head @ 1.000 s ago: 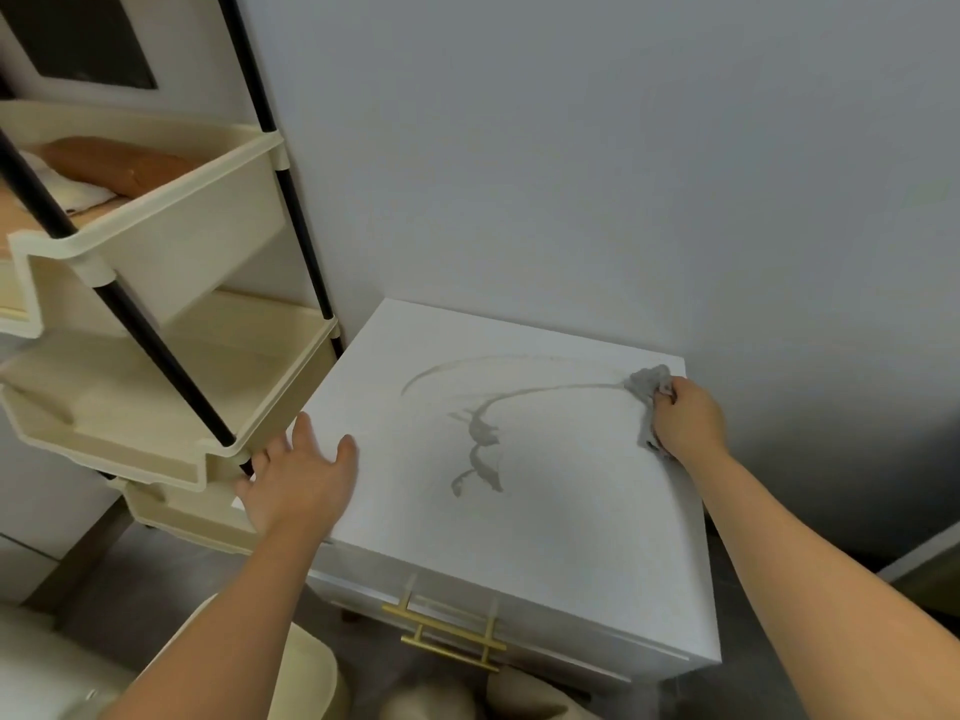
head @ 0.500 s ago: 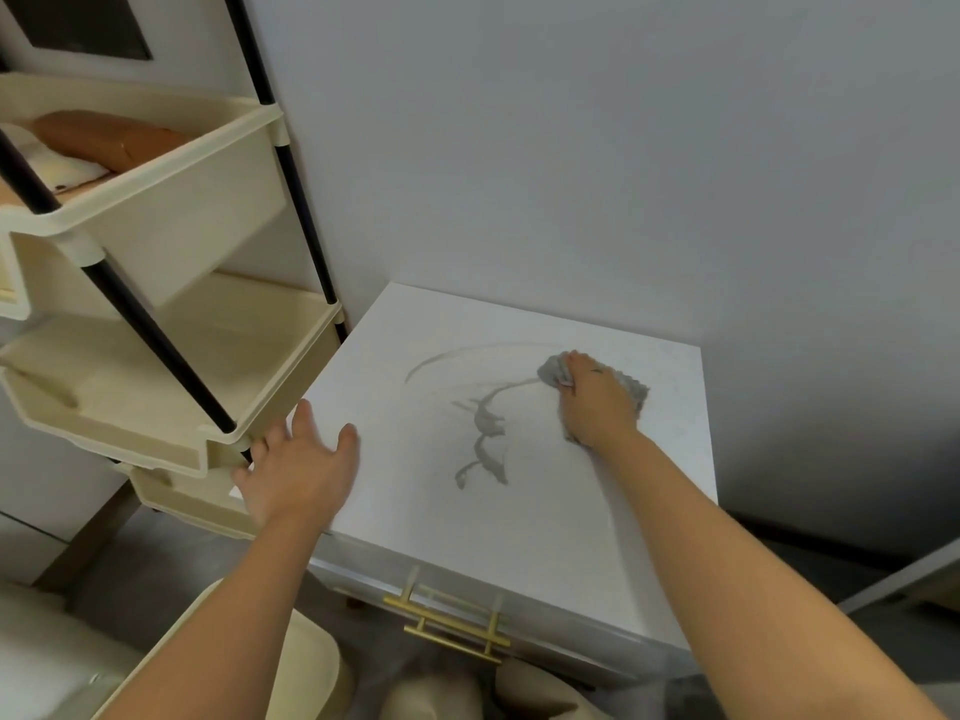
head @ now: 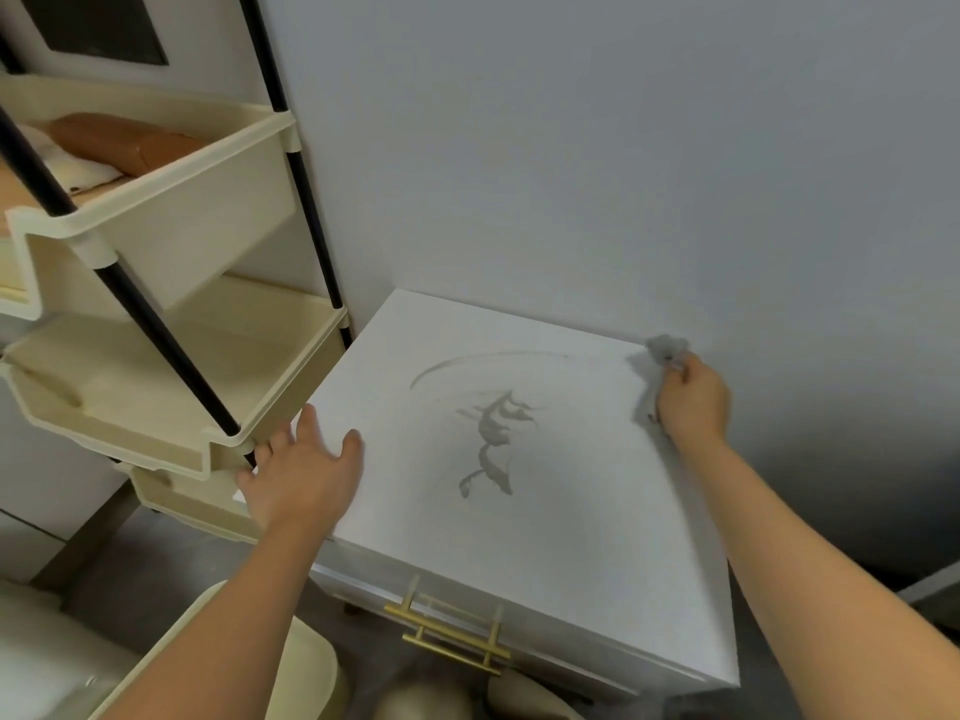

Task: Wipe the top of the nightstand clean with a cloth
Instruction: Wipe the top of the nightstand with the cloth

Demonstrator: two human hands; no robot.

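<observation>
The white nightstand stands against the grey wall, its top marked by a grey smear in the middle and a thin curved streak behind it. My right hand grips a crumpled grey cloth at the top's far right corner, pressed on the surface. My left hand lies flat with fingers spread on the top's near left corner.
A cream tiered cart with black poles stands close against the nightstand's left side; its top tray holds a brown roll. A gold drawer handle faces me. A cream seat edge sits low on the left.
My right hand swept the cloth left to the smear's upper end, then back right to the far right corner. The smear's upper streak is shorter. My left hand stayed put.
</observation>
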